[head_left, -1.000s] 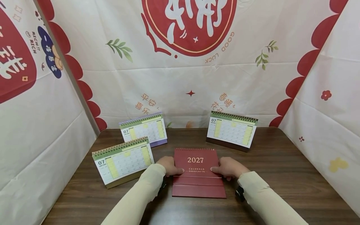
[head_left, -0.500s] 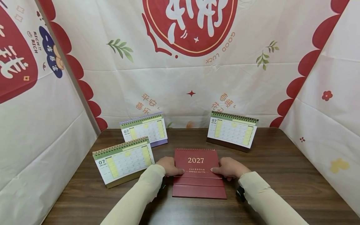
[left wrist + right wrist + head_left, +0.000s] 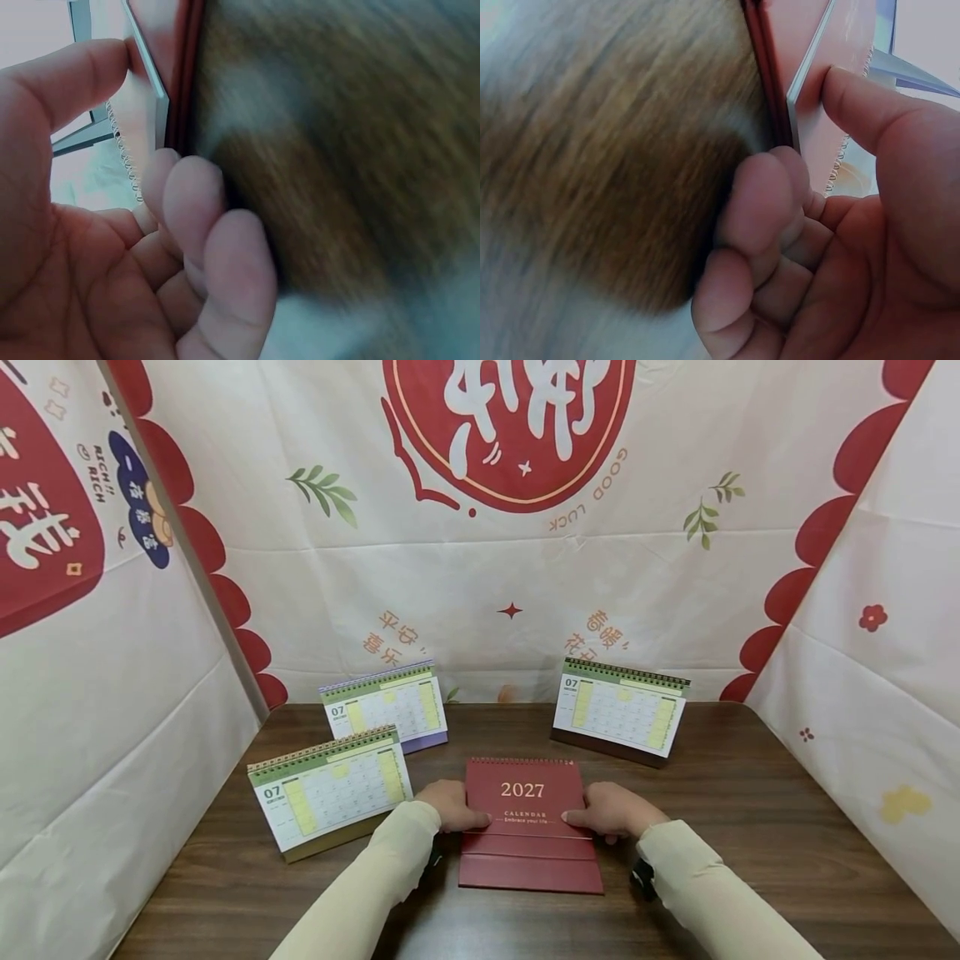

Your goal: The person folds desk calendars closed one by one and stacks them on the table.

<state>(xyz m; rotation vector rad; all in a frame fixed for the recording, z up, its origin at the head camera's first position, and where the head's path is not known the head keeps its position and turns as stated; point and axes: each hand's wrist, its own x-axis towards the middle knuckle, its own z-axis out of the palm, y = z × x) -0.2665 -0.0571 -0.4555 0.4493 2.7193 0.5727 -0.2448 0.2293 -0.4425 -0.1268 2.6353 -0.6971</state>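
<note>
A dark red desk calendar, its cover printed "2027 CALENDAR", lies low on the wooden table with its spiral binding at the far side. My left hand grips its left edge, and my right hand grips the right edge. Both thumbs press on the cover near the small gold lettering. In the left wrist view, the curled fingers sit at the side of the calendar's layered boards, beside the table. The right wrist view has a matching hold, its thumb on the cover and fingertips against the edge.
Three desk calendars stand open at month 07: one with a gold base at left, one with a purple base behind it, and one with a dark brown base at back right. Printed white cloth surrounds the wooden table on three sides.
</note>
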